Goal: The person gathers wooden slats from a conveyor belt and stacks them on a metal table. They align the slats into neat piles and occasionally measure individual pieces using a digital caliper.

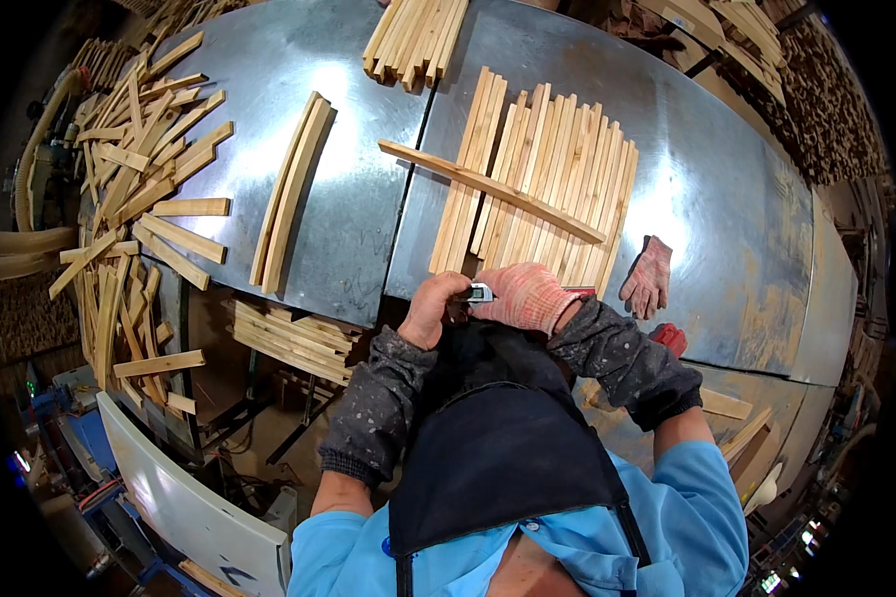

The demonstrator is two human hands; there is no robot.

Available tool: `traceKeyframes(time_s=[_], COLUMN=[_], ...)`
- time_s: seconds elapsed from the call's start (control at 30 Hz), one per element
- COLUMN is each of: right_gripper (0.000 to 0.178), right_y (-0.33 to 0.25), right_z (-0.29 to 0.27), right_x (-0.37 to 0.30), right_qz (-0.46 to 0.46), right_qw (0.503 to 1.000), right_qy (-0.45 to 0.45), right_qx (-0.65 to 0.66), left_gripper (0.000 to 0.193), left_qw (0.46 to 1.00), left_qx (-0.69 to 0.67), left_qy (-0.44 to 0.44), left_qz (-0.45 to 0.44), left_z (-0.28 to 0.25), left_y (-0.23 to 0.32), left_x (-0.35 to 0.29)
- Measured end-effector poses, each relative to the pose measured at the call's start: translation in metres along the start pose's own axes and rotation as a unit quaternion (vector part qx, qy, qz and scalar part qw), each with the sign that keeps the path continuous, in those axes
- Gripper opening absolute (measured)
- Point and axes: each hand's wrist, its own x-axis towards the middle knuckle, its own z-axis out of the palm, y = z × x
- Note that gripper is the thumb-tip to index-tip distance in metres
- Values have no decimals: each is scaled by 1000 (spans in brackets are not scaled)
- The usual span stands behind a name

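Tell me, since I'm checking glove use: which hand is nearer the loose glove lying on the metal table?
Right hand, gloved, lies just left of the loose glove; the bare left hand is farther left.

On the grey sheet-metal counter (727,179), one long pale wooden strip (490,190) lies across a row of pale wooden slats (553,169) (side by side); the loose reddish knitted glove (647,278) lies right of them.

— What lies on the metal bench (727,189)?
— Wooden slats in a row (538,179) mid-bench, one long strip (488,189) across them; a spare glove (647,279) near the front edge; scattered offcuts (134,189) at the left edge.
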Motion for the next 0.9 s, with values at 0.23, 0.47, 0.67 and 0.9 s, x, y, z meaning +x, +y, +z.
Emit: traceKeyframes(time_s=[0.23,0.47,0.67,0.9], right_gripper=[54,56,55,65], right_y=[3,4,-5,-7], right_z=[4,6,-2,-2], right_x=[8,8,10,11], right_qz=[-11,-26,-7,-6], right_qw=[999,998,998,996], right_qy=[-13,-15,-32,-37], right_qx=[-39,-53,-51,-78], left_gripper=[8,5,2,4], left_qw=[996,996,996,998], left_qx=[85,75,78,49], left_qy=[-2,-34,-34,-15], left_qz=[1,-30,-35,-21], left_z=[2,0,-1,-5], left_y=[11,17,22,12], left_x=[0,-4,-4,2])
